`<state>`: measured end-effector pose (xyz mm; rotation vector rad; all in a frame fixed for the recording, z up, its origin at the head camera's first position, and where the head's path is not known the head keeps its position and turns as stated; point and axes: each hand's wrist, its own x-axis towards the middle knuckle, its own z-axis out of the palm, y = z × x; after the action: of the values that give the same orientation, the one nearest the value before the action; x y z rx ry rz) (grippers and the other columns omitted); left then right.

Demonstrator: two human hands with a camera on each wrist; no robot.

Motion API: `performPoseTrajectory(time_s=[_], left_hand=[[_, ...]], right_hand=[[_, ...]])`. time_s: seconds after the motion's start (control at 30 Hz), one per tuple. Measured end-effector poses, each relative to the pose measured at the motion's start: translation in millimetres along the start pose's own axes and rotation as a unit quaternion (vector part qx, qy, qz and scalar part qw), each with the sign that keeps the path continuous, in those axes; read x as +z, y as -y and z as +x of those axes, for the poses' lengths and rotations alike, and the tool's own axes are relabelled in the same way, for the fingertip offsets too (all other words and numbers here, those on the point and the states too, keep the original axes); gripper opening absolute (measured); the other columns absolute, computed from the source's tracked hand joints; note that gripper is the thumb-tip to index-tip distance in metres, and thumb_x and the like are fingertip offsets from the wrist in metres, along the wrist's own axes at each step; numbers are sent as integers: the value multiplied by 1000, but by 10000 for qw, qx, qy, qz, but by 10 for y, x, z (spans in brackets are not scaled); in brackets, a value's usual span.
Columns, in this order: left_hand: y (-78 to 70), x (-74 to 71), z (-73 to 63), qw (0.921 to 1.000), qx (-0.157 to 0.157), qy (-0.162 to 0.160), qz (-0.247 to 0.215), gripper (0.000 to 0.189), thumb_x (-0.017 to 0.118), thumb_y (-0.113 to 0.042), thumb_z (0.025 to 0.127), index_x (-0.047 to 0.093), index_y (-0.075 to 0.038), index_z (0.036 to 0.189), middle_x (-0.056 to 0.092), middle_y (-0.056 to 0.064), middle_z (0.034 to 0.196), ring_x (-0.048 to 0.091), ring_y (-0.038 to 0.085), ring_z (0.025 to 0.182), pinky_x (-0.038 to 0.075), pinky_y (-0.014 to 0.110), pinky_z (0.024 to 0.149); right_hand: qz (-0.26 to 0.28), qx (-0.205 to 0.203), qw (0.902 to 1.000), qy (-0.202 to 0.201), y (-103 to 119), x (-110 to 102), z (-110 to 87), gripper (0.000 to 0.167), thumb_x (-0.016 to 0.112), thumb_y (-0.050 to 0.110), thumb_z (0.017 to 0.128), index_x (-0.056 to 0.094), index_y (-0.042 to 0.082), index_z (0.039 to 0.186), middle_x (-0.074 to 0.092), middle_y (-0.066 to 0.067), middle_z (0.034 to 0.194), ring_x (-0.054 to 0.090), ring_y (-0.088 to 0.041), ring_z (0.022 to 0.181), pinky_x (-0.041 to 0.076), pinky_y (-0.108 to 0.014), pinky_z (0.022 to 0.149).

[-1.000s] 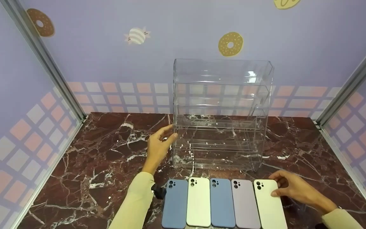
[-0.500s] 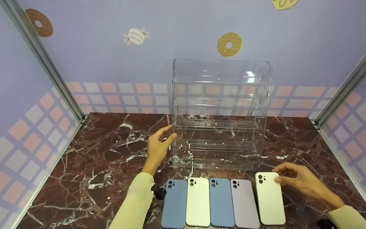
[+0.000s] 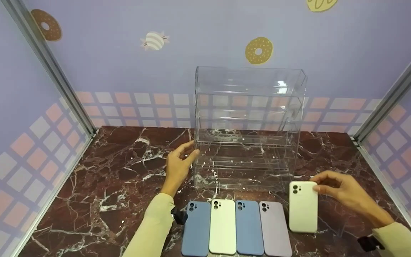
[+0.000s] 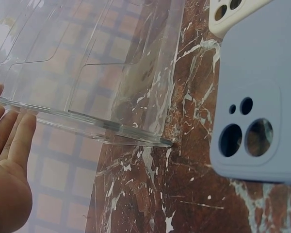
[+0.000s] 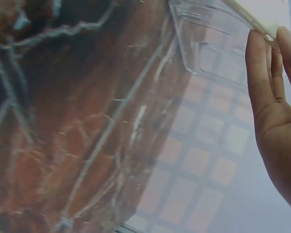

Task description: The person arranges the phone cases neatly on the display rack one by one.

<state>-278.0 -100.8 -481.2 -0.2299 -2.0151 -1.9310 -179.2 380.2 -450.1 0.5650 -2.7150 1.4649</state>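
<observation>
A clear acrylic tiered display rack [image 3: 248, 141] stands upright at the back of the marble-patterned table. My left hand [image 3: 177, 166] holds its left side edge between thumb and fingers, as the left wrist view also shows with the hand [image 4: 12, 170] at the panel's edge. My right hand [image 3: 344, 192] pinches a white phone case [image 3: 303, 210] by its upper right corner; the case is tipped up in front of the rack's right end. In the right wrist view the case [image 5: 247, 14] appears edge-on between thumb and fingers.
A row of phone cases lies in front of the rack: a blue case [image 3: 196, 228], a white case [image 3: 222, 228], a second blue case [image 3: 249, 228] and a lilac case [image 3: 276, 228]. Purple walls with metal corner posts [image 3: 52, 67] enclose the table [image 3: 120, 160].
My right hand has lifted the white case from the right end of the row, moving it away from me and tilting it up. My left hand has stayed at the rack.
</observation>
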Motion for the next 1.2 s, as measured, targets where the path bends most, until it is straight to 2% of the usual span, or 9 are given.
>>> performPoseTrajectory(time_s=[0.13,0.3,0.37,0.6,0.77,0.93,1.1,1.2], left_hand=[[18,2,2,10000,-33,-14,-37,35,80,-5,95,73,3,129,73,23,124,69,40,117,59,36,96],[27,9,0,9999,27,-9,-111,34,80,-4,95,73,4,128,73,24,125,70,39,116,59,41,98],[24,12,-4,9999,28,-21,-117,35,80,-3,95,73,5,128,73,24,124,71,38,115,60,38,96],[25,21,-17,9998,0,-104,-183,34,80,-2,94,73,6,127,75,20,121,72,37,112,60,24,88],[21,19,-19,9999,16,-82,-148,35,80,-4,95,73,5,128,74,19,123,71,37,114,60,29,92],[31,28,-32,9999,48,-132,-6,36,79,-7,97,73,4,130,74,19,125,72,33,115,59,40,98],[40,46,-55,9997,26,-253,54,36,79,-8,97,73,3,130,73,22,125,73,32,113,60,36,94],[46,54,-60,9995,40,-293,-68,36,79,-7,97,72,5,130,72,25,125,73,35,113,61,33,92]], right_hand=[[101,296,9994,-158,139,-67,93,22,74,-1,97,71,-5,118,74,-18,108,75,-17,89,65,-35,78],[-175,131,9991,-376,314,-158,243,23,73,-1,98,70,-4,120,74,-20,108,74,-15,84,65,-34,69],[-263,69,9985,-469,390,-197,314,23,72,-1,99,69,-5,121,75,-18,106,73,-15,82,64,-32,66],[-427,212,9952,-859,698,-330,616,27,74,9,101,69,-2,124,77,-10,110,74,-13,92,62,-24,79],[-575,105,9921,-1111,874,-409,831,29,76,14,101,70,-2,124,77,-3,107,73,-9,89,59,-20,77],[-350,115,9909,-1295,1060,-465,1025,32,76,13,100,68,-3,127,76,3,107,73,-11,91,60,-20,80],[-206,16,9898,-1409,1267,-526,1225,31,74,13,101,67,-1,128,76,1,112,73,-11,96,58,-20,88],[-149,-89,9884,-1508,1393,-564,1354,30,76,14,100,69,0,126,76,0,111,73,-13,95,58,-19,88]])
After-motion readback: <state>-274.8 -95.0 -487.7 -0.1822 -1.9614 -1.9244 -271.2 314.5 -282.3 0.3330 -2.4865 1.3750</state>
